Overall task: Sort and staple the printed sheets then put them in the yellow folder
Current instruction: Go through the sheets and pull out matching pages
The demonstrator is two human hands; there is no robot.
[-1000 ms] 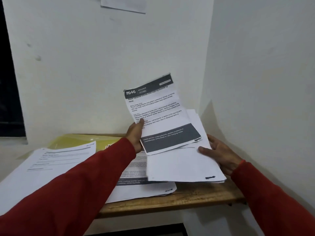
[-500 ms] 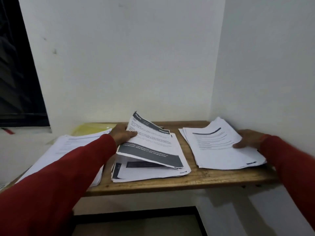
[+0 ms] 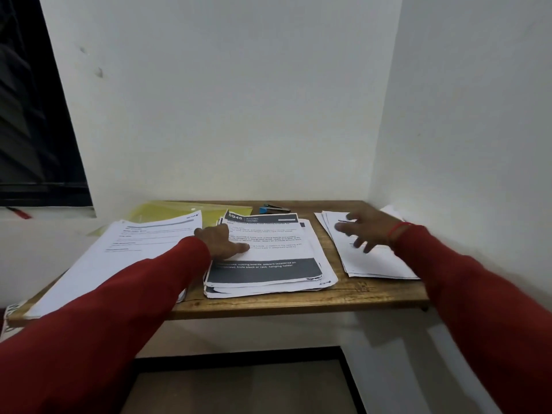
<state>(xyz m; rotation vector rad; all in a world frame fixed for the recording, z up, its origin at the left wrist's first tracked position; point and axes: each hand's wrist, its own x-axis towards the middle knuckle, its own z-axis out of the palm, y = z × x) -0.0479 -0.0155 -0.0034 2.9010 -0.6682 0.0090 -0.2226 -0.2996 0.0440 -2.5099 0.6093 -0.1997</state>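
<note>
Behind the middle stack (image 3: 268, 255) — stapler (image 3: 273, 208), yellow folder (image 3: 191, 212); both hands' (image 3: 222, 242) grip released

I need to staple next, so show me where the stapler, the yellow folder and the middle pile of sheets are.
stapler (image 3: 270, 208): head view, on its blue body.
yellow folder (image 3: 167, 211): head view, on its bare flap.
middle pile of sheets (image 3: 277, 249): head view, on the top page's white text area.
</note>
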